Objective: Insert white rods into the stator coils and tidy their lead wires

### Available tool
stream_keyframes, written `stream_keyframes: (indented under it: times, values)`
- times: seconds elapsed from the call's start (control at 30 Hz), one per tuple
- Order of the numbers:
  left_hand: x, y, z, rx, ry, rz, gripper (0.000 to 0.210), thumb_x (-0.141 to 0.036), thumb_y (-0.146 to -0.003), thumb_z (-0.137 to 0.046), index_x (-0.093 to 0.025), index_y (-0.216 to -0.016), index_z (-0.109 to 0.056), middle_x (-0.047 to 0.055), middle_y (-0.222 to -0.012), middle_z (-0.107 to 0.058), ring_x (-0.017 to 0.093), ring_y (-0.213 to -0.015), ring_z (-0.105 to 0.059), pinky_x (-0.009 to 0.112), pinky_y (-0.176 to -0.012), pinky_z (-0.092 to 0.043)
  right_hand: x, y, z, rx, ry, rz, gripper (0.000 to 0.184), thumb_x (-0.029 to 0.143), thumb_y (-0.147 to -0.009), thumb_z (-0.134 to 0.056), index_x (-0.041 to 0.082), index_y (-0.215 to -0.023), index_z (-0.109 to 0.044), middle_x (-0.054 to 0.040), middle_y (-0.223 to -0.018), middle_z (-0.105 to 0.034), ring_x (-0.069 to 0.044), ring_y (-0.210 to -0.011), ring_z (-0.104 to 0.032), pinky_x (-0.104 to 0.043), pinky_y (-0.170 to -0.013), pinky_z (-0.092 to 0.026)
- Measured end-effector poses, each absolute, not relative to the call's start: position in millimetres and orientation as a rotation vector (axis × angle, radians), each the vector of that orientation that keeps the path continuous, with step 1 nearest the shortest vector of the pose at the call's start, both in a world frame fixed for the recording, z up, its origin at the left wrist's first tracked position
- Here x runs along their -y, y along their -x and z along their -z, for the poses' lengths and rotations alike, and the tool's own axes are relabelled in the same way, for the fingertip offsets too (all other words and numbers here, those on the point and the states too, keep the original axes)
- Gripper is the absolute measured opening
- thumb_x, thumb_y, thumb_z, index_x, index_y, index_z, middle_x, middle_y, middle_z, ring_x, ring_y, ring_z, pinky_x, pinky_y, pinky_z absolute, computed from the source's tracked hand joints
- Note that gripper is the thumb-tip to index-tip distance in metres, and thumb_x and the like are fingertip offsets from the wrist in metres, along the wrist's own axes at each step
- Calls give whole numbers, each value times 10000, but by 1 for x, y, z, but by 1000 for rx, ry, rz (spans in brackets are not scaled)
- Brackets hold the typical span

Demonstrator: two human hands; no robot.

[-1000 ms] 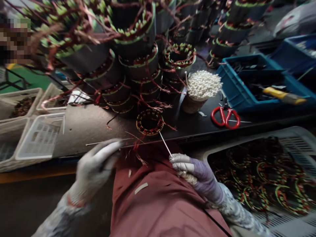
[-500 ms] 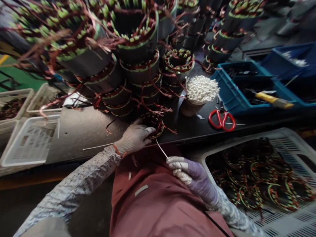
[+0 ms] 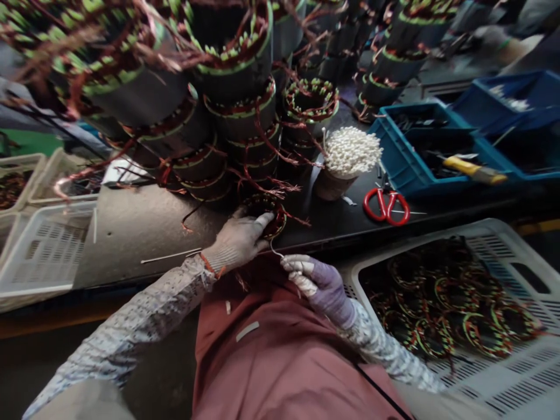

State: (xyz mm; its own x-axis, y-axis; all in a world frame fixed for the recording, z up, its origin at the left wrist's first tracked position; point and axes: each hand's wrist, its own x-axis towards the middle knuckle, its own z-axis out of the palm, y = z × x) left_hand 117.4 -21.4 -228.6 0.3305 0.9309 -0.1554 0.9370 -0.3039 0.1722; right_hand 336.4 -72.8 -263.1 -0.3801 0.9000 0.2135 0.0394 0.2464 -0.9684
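My left hand (image 3: pixel 238 239), in a pale glove, is wrapped over the near-left side of a wire-wound motor stator (image 3: pixel 281 226) at the bench edge, its fingers reaching over the rim. My right hand (image 3: pixel 317 283), in a purple and white glove, pinches the end of a thin white cable tie (image 3: pixel 273 249). That tie curves up to the stator's near side; where its other end goes is hidden. Another white tie (image 3: pixel 170 255) lies left of my left wrist. A bundle of white ties (image 3: pixel 352 150) stands in a round holder, with red-handled scissors (image 3: pixel 387 207) beside it.
Tall stacks of wound stators (image 3: pixel 240 114) rise behind my hands, with copper leads sticking out. Blue bins (image 3: pixel 405 169) hold a yellow-handled cutter (image 3: pixel 475 169). A pale crate (image 3: pixel 525 350) of stators sits at right, white baskets (image 3: pixel 41 251) at left. Another person's hand (image 3: pixel 492 44) shows at the far right.
My right hand has moved up and closer to the stator. The tie, nearly straight before, is now bent. My left hand stays on the stator, while the whole view has shifted slightly.
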Motion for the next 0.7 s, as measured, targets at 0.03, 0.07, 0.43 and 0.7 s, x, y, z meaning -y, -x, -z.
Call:
stream_keyframes:
  times: [0.03, 0.07, 0.43, 0.7]
  values:
    - [22, -117, 228, -1688, -2360, 23, 591, -366, -830, -543, -197, -1376, -389, 72, -1162, -660, 224, -1089, -593, 387, -1062, -320, 74, -339, 261, 1665, 884, -1267, 148, 230, -819, -611, 240, -913, -724, -61, -963, -720, -192, -879, -679, -327, -783, -576]
    - [21, -117, 227, -1666, -2362, 6, 566, -354, -839, -532, -204, -1368, -400, 68, -1195, -644, 220, -1110, -583, 387, -1071, -311, 76, -343, 259, 1667, 905, -1289, 150, 232, -822, -609, 243, -918, -724, -60, -965, -721, -193, -882, -680, -327, -784, -577]
    - [13, -114, 221, -1476, -2372, 113, 515, -329, -889, -455, -189, -1380, -388, 81, -1272, -598, 203, -1174, -547, 373, -1100, -272, 87, -357, 254, 1603, 1056, -1342, 146, 217, -808, -622, 218, -899, -736, -65, -932, -732, -193, -866, -690, -307, -771, -589]
    - [24, -121, 226, -1716, -2261, -98, 594, -341, -823, -542, -205, -1381, -390, 64, -1221, -633, 240, -1138, -567, 391, -1065, -345, 47, -313, 287, 1635, 916, -1045, 149, 186, -790, -596, 209, -873, -718, -43, -887, -736, -166, -810, -692, -274, -737, -580]
